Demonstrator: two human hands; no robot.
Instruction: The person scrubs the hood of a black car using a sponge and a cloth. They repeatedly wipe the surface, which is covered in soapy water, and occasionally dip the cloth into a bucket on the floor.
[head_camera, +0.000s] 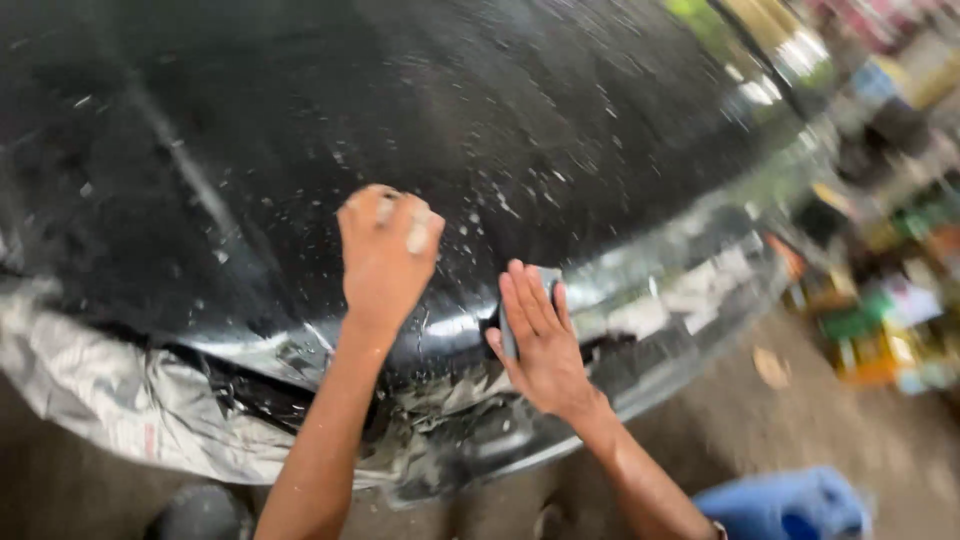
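A big, shiny black car panel (450, 120) fills most of the view. It is wet, with little white drops and flecks all over it. The left hand (385, 250) is curled into a fist and rests on the black panel, a bit above its lower edge. I cannot tell if it holds anything. The right hand (540, 340) lies flat with its fingers out, pressing a small grey sanding block (545, 285) against the panel near the edge. The two hands are near each other. Crinkled grey paper (110, 400) hangs under the panel's edge on the left. A blue thing (790, 500) sits low on the ground at the right.
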